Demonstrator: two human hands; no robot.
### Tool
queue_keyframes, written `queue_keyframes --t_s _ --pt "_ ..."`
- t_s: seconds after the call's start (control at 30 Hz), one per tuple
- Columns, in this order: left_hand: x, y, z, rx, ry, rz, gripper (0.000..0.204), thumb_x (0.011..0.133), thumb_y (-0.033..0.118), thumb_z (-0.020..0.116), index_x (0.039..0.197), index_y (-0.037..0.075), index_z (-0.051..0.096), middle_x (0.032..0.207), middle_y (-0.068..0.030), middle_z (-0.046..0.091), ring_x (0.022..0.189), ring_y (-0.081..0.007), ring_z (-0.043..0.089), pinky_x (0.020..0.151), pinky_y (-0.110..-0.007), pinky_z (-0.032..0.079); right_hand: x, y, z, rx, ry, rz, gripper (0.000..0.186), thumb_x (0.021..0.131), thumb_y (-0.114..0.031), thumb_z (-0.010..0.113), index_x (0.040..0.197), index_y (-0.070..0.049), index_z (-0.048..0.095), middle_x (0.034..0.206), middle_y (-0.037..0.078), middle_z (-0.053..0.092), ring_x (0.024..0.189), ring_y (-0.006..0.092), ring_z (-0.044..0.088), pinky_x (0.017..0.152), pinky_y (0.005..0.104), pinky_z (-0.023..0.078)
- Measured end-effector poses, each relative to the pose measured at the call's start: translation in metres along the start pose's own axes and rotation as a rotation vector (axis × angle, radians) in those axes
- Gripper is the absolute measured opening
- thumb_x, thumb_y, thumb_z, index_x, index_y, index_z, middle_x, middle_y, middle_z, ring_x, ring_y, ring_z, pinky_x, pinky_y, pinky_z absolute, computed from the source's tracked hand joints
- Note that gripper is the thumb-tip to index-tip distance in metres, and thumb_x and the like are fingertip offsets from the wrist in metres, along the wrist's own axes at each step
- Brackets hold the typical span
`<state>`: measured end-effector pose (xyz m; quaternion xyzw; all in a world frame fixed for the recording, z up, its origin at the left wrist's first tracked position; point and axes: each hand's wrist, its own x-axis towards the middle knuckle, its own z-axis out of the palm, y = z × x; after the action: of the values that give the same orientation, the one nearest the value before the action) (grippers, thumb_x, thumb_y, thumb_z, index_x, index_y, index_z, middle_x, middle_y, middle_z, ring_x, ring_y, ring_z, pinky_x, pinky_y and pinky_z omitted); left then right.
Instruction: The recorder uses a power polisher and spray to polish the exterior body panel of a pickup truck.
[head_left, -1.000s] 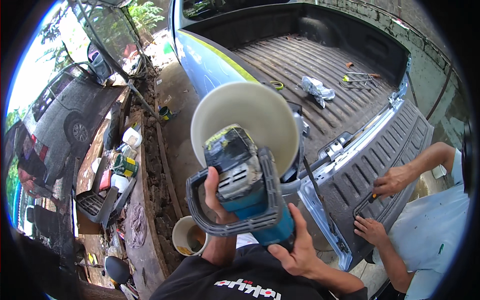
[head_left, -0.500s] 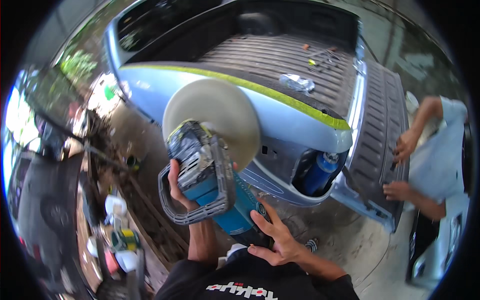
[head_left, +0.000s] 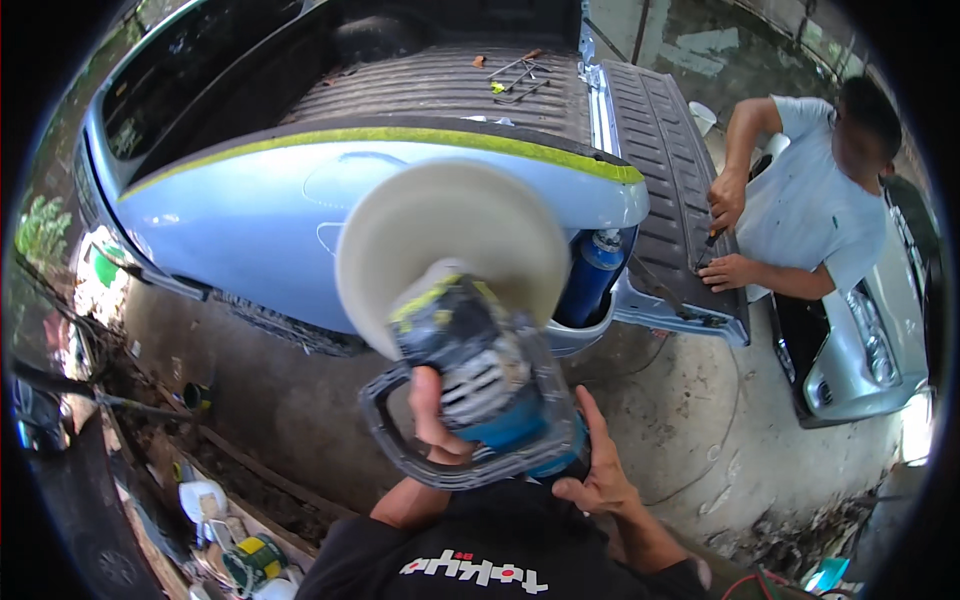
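A teal and black polisher with a wide cream pad is held out before me. The pad overlaps the pale blue truck's side panel; I cannot tell whether it touches. My left hand is closed on the polisher's front, inside the loop handle. My right hand is closed around the rear body, lower right. Yellow-green tape runs along the panel's top edge. A blue spray bottle or can sits in the tail-light opening.
A co-worker works on the lowered tailgate at right, near a loose bumper. Tools lie in the truck bed. Cans and jugs crowd a wooden ledge at lower left. A cable crosses the concrete floor.
My view has swung toward the truck's side, which now spans the upper middle. I still hold the polisher, with its pad now in front of the blue panel.
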<state>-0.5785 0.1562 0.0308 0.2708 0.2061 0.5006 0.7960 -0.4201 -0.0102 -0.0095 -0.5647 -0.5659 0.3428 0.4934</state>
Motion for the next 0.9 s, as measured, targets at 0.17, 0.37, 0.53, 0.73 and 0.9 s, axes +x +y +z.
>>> queue_keyframes --t_s 0.17,0.37,0.53,0.73,0.9 --pt "0.002 -0.04 0.026 0.001 -0.181 -0.083 0.052 0.094 0.027 0.064 0.136 -0.003 0.056 0.123 -0.0125 0.067 0.11 -0.0215 0.065 0.098 -0.038 0.052 -0.045 0.044 0.034 0.408 0.38 0.048 0.094 0.088 -0.034 0.079 0.155 0.008 0.027 0.143 0.018 0.053 0.13 0.0287 0.053 0.112 0.0401 0.04" --pt "0.018 0.017 0.019 0.155 -0.243 -0.085 0.048 0.094 0.03 0.064 0.128 -0.004 0.062 0.113 -0.0102 0.071 0.1 -0.0168 0.067 0.088 -0.034 0.055 -0.02 0.076 0.095 0.436 0.38 -0.116 0.078 0.093 -0.028 0.071 0.15 0.007 0.032 0.14 0.015 0.053 0.124 0.0238 0.055 0.108 0.0369 0.041" --pt "0.035 0.084 -0.003 0.236 -0.205 -0.004 0.055 0.096 0.035 0.063 0.135 -0.003 0.058 0.117 -0.0163 0.071 0.103 -0.0237 0.071 0.093 -0.039 0.059 0.016 0.027 0.14 0.58 0.294 0.028 0.08 0.094 -0.025 0.068 0.154 0.007 0.026 0.139 0.015 0.053 0.122 0.0223 0.055 0.108 0.0355 0.042" --pt "0.065 0.147 -0.044 0.113 -0.238 0.025 0.045 0.099 0.033 0.061 0.126 -0.003 0.062 0.108 -0.0124 0.072 0.093 -0.0201 0.071 0.082 -0.034 0.058 0.083 -0.025 0.197 0.574 0.276 0.071 0.088 0.093 -0.022 0.07 0.158 0.007 0.018 0.142 0.017 0.052 0.128 0.0234 0.052 0.112 0.0364 0.038" --pt "0.056 0.172 -0.075 0.051 -0.088 0.073 0.062 0.103 0.052 0.051 0.135 -0.001 0.059 0.121 -0.0168 0.07 0.103 -0.0269 0.069 0.092 -0.04 0.056 0.101 -0.069 0.169 0.255 0.025 0.071 0.096 0.094 -0.022 0.072 0.162 0.004 0.009 0.15 0.021 0.045 0.136 0.0246 0.045 0.117 0.0376 0.031"
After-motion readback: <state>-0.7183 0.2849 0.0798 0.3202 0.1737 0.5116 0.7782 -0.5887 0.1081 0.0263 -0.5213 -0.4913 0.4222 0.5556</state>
